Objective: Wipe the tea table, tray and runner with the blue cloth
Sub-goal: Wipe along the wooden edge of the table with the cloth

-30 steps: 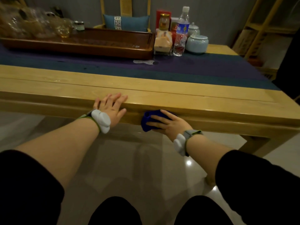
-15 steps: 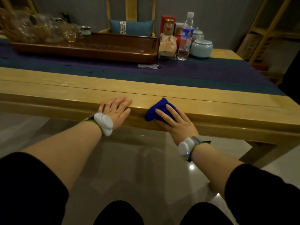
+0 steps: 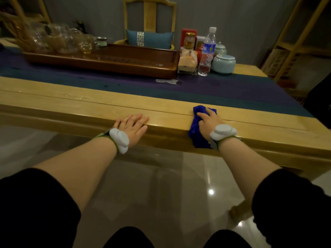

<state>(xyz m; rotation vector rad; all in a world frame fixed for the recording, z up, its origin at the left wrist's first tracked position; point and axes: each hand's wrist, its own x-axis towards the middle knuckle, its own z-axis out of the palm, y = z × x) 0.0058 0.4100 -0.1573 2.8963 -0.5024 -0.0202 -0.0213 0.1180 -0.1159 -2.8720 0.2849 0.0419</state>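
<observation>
- The right hand (image 3: 208, 120) presses flat on the blue cloth (image 3: 198, 129), fingers spread over it rather than closed around it; the cloth is pinned between palm and wood.
- The cloth lies on the near edge of the tea table (image 3: 89, 104), right of centre, with its lower part hanging over the front edge.
- The left hand (image 3: 132, 125) lies open and empty, palm down, on the same near edge, well apart from the cloth and to its left.
- Each wrist carries a white device on a green band.
- A dark blue and purple runner (image 3: 232, 90) covers the middle of the table lengthwise, just beyond the bare wood strip where the hands rest.
- A long brown wooden tray (image 3: 111, 64) sits on the runner at the far left, with clear glass teaware (image 3: 59, 40) crowded at its left end.
- Just right of the tray stand a water bottle (image 3: 207, 52), a small packet (image 3: 188, 61), a jar with a gold lid (image 3: 189, 41) and a pale green lidded pot (image 3: 223, 64).
- A small white scrap (image 3: 166, 81) lies on the runner near the tray's front right corner.
- Behind the table a wooden chair (image 3: 149, 13) holds a blue cushion (image 3: 149, 39).
</observation>
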